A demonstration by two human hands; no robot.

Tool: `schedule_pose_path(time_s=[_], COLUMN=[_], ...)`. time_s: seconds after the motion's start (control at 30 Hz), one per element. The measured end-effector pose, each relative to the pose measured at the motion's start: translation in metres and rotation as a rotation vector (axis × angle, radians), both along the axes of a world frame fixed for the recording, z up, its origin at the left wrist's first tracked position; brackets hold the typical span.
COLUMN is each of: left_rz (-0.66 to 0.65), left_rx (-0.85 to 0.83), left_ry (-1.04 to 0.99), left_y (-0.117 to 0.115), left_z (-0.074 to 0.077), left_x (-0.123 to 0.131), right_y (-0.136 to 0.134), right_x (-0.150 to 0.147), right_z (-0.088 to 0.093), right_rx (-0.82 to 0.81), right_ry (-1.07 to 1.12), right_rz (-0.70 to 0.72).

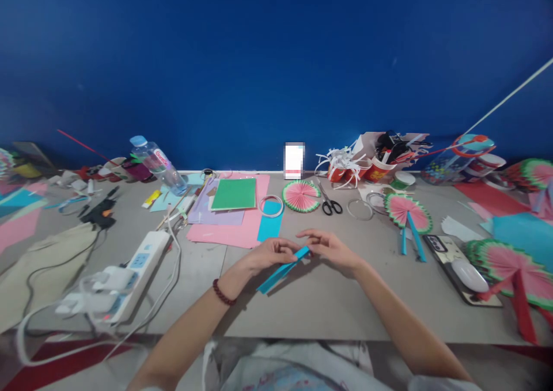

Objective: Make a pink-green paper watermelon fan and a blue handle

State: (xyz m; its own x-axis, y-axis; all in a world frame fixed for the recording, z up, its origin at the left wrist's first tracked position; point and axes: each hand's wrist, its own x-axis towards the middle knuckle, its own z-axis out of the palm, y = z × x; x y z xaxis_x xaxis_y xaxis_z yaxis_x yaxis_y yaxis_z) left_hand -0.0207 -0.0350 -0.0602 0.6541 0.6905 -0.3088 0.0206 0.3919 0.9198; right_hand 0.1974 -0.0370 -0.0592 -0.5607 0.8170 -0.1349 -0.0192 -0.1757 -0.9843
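Between my hands is a folded strip of blue paper [279, 277], slanting down to the left above the grey table. My left hand [274, 254] pinches it near its upper end, fingers closed on the fold. My right hand [330, 251] has its thumb and fingertips closed on the strip's upper right tip. Just beyond my hands lies a flat blue paper piece [268, 228], with a clear ring [271, 206] resting on its far end. A round pleated watermelon paper fan [301, 196] sits behind, beside black-handled scissors [331, 205].
Green paper [234, 194] lies on purple and pink sheets [224, 235]. At left are a power strip [140, 273] with cables, a glue gun [100, 211] and a bottle [159, 163]. A fan with blue handles [408, 213], a phone [440, 250] and a mouse [469, 274] lie right.
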Motion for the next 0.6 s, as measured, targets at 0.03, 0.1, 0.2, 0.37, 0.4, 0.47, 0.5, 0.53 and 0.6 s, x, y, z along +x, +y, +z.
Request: schedule_pose_path(time_s=[0.03,0.1,0.2,0.37,0.4,0.47,0.5,0.53,0.6], left_rz=[0.055,0.170,0.276,0.407,0.424,0.430,0.425,0.415,0.394], left_rx=[-0.009,-0.031,-0.044,0.005,0.023,0.045,0.048,0.048,0.045], left_ry=[-0.002,-0.015,-0.053,-0.100,-0.097,-0.088,-0.087,-0.089,-0.099], left_y=[0.000,0.001,0.000,-0.004,-0.005,-0.007,-0.007,-0.008,-0.009], left_z=[-0.001,-0.003,-0.004,-0.005,-0.005,-0.005,-0.005,-0.005,-0.005], left_x=[0.001,0.003,0.008,0.016,0.018,0.020,0.021,0.022,0.022], right_y=[0.001,0.003,0.002,-0.004,-0.004,-0.005,-0.005,-0.005,-0.005], right_x=[-0.001,-0.005,-0.014,-0.030,-0.031,-0.032,-0.032,-0.032,-0.032], right_z=[0.000,-0.002,-0.007,-0.012,-0.012,-0.013,-0.013,-0.013,-0.013], right_rx=[-0.001,-0.012,-0.034,-0.001,0.004,0.008,0.006,0.007,0.016], right_ry=[0.024,0.051,0.026,-0.004,-0.008,-0.010,-0.010,-0.011,-0.016], right_rz=[-0.068,-0.171,-0.223,-0.372,-0.409,-0.459,-0.471,-0.476,-0.477])
